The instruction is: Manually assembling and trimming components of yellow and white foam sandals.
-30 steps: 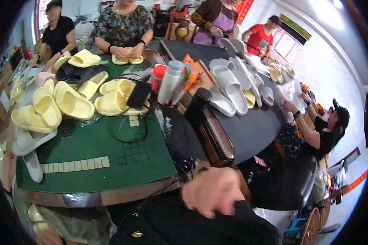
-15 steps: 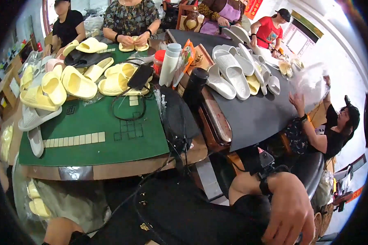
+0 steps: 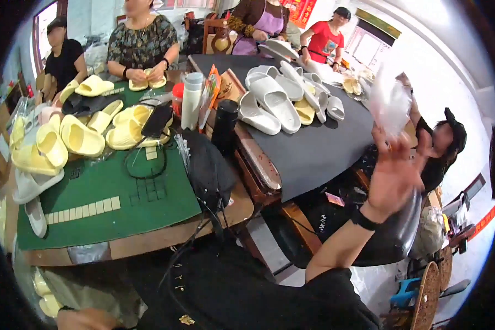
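My right hand [image 3: 396, 173] is raised on the right, palm up and fingers spread, with a black band on the wrist. Nothing shows in its palm. Just beyond the fingertips is a clear plastic bag [image 3: 390, 104] that a co-worker beside me holds up; whether my fingers touch it I cannot tell. At the lower left, my left hand [image 3: 88, 319] is blurred and cut off by the edge, its fingers unseen. Yellow slide sandals [image 3: 82, 135] lie piled on a green mat [image 3: 165, 212]. White slide sandals [image 3: 275, 104] are heaped on the dark tabletop.
A dark bottle [image 3: 224, 124], a grey-white bottle [image 3: 192, 102] and a black bag [image 3: 203, 165] stand between the two tables. A black chair [image 3: 390, 245] is under my right arm. Several co-workers sit or stand around the tables. A blue stool [image 3: 404, 291] is at the lower right.
My right hand has gone from hanging low by my side, fingers curled, to raised and spread near the plastic bag. The view has swung to the right.
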`<state>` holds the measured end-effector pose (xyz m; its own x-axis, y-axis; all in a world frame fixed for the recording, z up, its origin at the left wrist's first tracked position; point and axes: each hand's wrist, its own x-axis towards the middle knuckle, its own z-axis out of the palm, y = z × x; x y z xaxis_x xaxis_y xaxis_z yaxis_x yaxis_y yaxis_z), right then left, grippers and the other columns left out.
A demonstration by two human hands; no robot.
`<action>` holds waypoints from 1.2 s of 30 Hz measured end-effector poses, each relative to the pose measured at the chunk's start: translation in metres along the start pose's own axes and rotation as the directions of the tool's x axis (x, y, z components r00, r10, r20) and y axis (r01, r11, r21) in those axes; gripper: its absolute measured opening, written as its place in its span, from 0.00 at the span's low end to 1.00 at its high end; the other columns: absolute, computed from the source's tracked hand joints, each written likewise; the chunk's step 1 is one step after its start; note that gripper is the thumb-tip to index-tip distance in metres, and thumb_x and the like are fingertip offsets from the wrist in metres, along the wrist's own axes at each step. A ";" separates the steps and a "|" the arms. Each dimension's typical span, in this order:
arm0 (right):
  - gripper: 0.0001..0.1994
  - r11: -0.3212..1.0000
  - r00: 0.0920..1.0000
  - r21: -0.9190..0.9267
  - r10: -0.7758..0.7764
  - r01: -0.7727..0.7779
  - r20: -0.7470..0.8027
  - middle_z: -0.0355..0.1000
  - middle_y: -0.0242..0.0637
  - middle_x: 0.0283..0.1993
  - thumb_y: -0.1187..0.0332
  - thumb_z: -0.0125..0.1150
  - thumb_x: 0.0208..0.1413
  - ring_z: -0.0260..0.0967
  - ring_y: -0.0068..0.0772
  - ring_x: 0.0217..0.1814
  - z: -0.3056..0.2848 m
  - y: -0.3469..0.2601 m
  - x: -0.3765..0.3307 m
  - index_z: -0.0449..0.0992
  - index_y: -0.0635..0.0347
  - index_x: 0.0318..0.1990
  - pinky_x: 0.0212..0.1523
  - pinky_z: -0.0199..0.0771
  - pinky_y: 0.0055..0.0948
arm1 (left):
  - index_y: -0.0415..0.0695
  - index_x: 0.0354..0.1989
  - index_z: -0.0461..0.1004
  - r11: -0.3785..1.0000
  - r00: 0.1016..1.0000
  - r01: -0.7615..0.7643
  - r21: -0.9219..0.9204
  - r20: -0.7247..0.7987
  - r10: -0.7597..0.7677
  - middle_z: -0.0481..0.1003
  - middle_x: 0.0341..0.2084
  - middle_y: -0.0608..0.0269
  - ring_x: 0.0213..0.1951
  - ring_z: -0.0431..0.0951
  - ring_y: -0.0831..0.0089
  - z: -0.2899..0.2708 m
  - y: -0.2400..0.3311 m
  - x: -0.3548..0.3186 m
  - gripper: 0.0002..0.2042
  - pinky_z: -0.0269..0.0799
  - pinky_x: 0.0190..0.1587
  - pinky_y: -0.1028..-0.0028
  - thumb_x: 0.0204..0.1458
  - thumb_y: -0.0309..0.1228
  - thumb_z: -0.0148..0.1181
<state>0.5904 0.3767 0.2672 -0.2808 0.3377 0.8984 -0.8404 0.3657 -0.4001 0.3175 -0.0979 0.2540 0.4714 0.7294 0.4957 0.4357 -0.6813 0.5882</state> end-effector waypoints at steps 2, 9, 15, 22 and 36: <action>0.33 0.883 0.948 -0.464 -0.088 -0.068 -0.306 0.66 0.48 0.58 0.56 0.60 0.60 0.65 0.39 0.58 -0.037 0.026 0.003 0.53 0.61 0.66 0.59 0.64 0.38 | 0.49 0.52 0.70 0.998 0.998 -0.045 0.035 0.045 0.043 0.77 0.42 0.54 0.39 0.79 0.60 -0.012 -0.033 -0.009 0.19 0.75 0.38 0.66 0.54 0.42 0.63; 0.30 0.514 0.594 -0.756 -0.480 -0.406 -0.645 0.67 0.46 0.51 0.59 0.62 0.59 0.65 0.35 0.51 -0.223 0.016 -0.009 0.57 0.71 0.59 0.53 0.67 0.31 | 0.35 0.40 0.78 0.945 0.778 0.295 -0.141 -0.538 -0.324 0.80 0.26 0.55 0.31 0.80 0.66 -0.002 -0.097 -0.014 0.22 0.74 0.32 0.72 0.38 0.36 0.76; 0.41 0.718 0.552 -0.497 -0.188 -0.488 -0.813 0.64 0.50 0.56 0.46 0.66 0.52 0.65 0.40 0.56 -0.251 -0.006 0.021 0.58 0.72 0.60 0.56 0.67 0.34 | 0.36 0.47 0.75 0.901 0.730 0.396 -0.177 -0.534 -0.426 0.80 0.27 0.57 0.36 0.78 0.65 0.001 -0.129 -0.016 0.25 0.71 0.45 0.67 0.41 0.34 0.73; 0.62 -0.505 0.941 -0.797 -0.236 -0.331 -0.241 0.40 0.62 0.72 0.52 0.79 0.32 0.36 0.60 0.75 -0.219 0.027 0.008 0.41 0.52 0.73 0.70 0.39 0.55 | 0.39 0.50 0.74 0.865 0.744 0.471 -0.175 -0.448 -0.496 0.80 0.28 0.59 0.36 0.79 0.64 0.001 -0.138 0.003 0.25 0.71 0.45 0.66 0.42 0.33 0.71; 0.38 0.643 0.842 -0.741 -0.278 -0.195 -0.463 0.65 0.49 0.62 0.62 0.69 0.49 0.66 0.41 0.59 -0.309 -0.049 0.020 0.56 0.65 0.65 0.58 0.66 0.34 | 0.38 0.54 0.72 0.798 0.747 0.462 -0.388 -0.316 -0.586 0.78 0.31 0.60 0.38 0.77 0.72 -0.013 -0.181 0.032 0.23 0.71 0.47 0.71 0.46 0.24 0.66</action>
<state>0.7697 0.6338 0.2492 0.2120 0.5837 0.7838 -0.1422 0.8119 -0.5662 0.2434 0.0498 0.1721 -0.1452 0.9630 0.2271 0.2680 -0.1827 0.9459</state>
